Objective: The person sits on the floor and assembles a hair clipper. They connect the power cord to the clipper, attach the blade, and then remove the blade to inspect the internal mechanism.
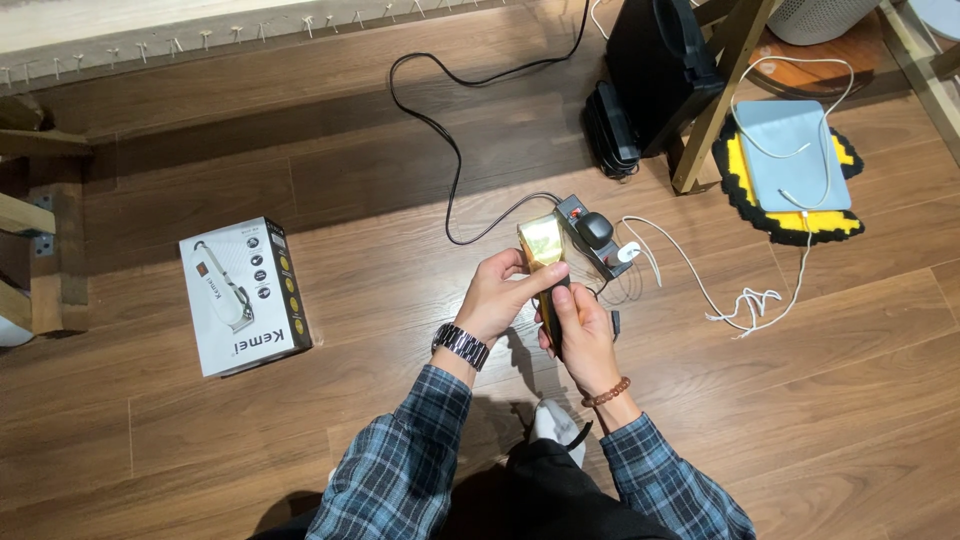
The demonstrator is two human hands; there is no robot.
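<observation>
**Gold clipper held in both hands over the floor**

So the clipper (545, 262) is up off the wood floor (200, 450), held out in front of the person, gold head pointing away from them. Right hand (582, 335) is wrapped around the dark lower body, fingers closed tight on it. Left hand (500, 295) comes in from the side, thumb laid across the body just below the gold head and the fingers curled around the back, so that one's closed on it too. There's a metal watch (460, 345) on the left wrist, a bead bracelet (606, 392) on the right, plaid sleeves on both arms.

Just past the clipper, on the floor, sits a power strip (590, 232) with a black plug and a white one stuck in it. A black cord (440, 130) loops away from it toward the wall, and a white cable (720, 300) runs off to the right, up to a grey tablet (790, 155) lying on a yellow and black mat (790, 225).

Well off to the left is the white box (243, 297), flat on the floor with a picture of a clipper on its top. Can't tell if it's open or not.
</observation>
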